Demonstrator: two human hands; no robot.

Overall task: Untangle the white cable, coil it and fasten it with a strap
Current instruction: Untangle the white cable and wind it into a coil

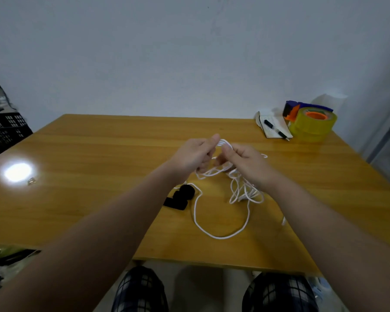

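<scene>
My left hand (195, 154) and right hand (245, 161) both pinch the white cable (221, 236) above the desk (99, 199). Loose loops hang down. If I pull hard, the knot could get tighter. The black strap (180, 197) waits nearby.

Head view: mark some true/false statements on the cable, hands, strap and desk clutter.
1. The left hand and right hand both hold the white cable above the table. True.
2. The white cable is coiled and strapped. False: loose loops hang from the hands and lie on the table.
3. The black strap lies on the table, in neither hand. True.
4. The pen lies beside the black strap. False: it rests on the notebook at the far right corner, next to the tape rolls.
</scene>
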